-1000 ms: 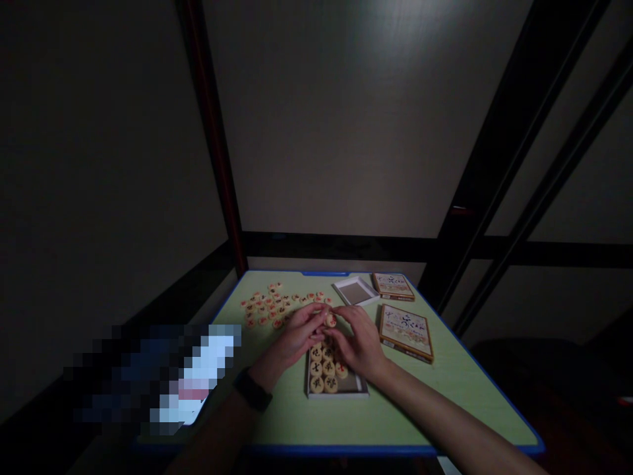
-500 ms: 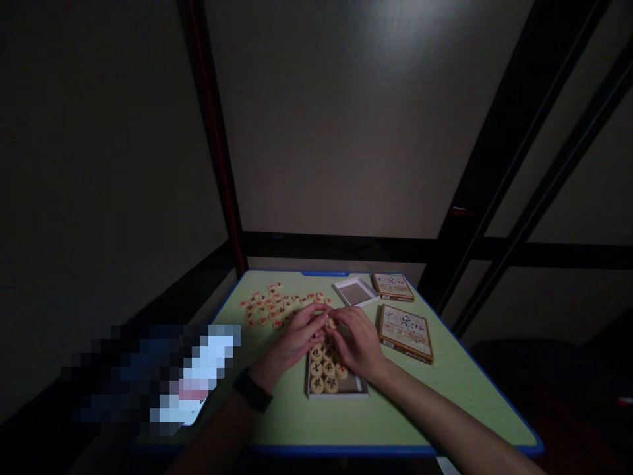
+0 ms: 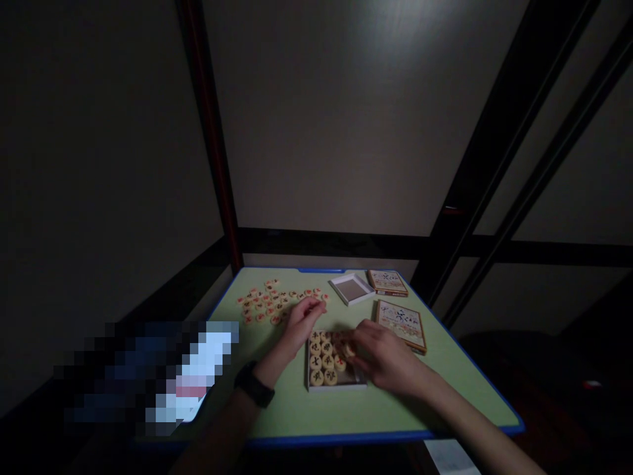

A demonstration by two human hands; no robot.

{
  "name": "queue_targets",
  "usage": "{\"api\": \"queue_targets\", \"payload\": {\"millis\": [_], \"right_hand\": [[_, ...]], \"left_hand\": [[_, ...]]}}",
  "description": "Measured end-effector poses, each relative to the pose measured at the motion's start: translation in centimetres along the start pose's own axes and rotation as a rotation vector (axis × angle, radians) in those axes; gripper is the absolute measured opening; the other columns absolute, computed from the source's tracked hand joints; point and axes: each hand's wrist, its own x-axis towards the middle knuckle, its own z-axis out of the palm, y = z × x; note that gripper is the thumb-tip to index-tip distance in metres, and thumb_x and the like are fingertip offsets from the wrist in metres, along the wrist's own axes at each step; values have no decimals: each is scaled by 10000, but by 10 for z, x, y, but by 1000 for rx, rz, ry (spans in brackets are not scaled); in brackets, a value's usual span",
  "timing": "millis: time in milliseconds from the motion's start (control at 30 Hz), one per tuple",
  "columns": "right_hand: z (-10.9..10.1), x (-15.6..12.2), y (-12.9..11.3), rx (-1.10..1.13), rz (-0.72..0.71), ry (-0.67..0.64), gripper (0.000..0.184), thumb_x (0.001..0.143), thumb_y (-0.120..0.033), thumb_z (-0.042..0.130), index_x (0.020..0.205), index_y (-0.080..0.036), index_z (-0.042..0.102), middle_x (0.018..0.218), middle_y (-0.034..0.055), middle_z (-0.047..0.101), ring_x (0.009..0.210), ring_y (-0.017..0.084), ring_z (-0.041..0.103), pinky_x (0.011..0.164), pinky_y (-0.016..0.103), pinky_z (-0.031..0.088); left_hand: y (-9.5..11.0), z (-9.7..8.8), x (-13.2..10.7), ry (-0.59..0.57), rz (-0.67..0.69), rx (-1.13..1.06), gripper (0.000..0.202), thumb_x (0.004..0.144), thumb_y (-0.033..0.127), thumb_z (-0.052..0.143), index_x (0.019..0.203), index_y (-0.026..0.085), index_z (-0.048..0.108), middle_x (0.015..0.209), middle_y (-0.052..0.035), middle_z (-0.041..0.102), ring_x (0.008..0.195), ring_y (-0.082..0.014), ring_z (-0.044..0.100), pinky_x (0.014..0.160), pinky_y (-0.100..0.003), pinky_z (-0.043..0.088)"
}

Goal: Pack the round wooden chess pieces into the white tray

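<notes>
Over the right half of a shallow white box, my right hand pinches a round wooden Chinese chess piece. Several pieces with black characters lie in rows in the box, and one with a red character sits beside them. My left hand is above and behind the box, its fingertips pressed together; whether a piece is between them I cannot make out. Past that hand, loose Chinese chess pieces with red and black characters are scattered on the green table.
An open white box lid or tray rests at the back. Two printed boxes, one at the back right and one nearer, lie to the right. The table has a blue edge. A blurred bright object is at the left.
My hands, together over the box before, are now apart. My right hand has moved right and down with a piece, while my left stays behind the box. The view has shifted slightly.
</notes>
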Motion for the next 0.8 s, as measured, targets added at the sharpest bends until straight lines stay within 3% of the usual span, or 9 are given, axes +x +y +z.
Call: {"api": "queue_targets", "payload": {"millis": [100, 267, 600, 800], "right_hand": [[6, -9, -9, -126, 8, -50, 71, 855, -125, 592, 882, -179, 628, 830, 71, 650, 794, 209, 572, 687, 299, 454], [13, -12, -16, -216, 17, -72, 155, 856, -89, 559, 961, -165, 645, 836, 80, 677, 798, 229, 562, 679, 322, 435], [20, -13, -15, -249, -8, -18, 123, 831, -91, 603, 904, -181, 645, 840, 76, 673, 786, 228, 549, 691, 341, 434], [11, -15, -10, -170, 69, 0, 122, 817, -97, 631, 910, -173, 656, 888, 81, 661, 833, 235, 567, 717, 346, 449]], "left_hand": [[-9, 4, 6, 41, 45, 33, 192, 670, 337, 779, 655, 199, 647, 672, 7, 615, 710, -156, 534, 667, -250, 403], [-18, 5, 10, 63, 55, 49, 120, 668, 280, 754, 658, 214, 654, 698, 4, 638, 728, -167, 559, 704, -263, 419], [-16, 4, 9, 53, 58, 55, 102, 665, 258, 748, 660, 212, 657, 699, 4, 641, 729, -164, 559, 701, -261, 418], [-15, 5, 9, 50, 54, 52, 86, 672, 227, 735, 654, 207, 653, 696, 4, 641, 726, -163, 563, 711, -264, 423]]}}
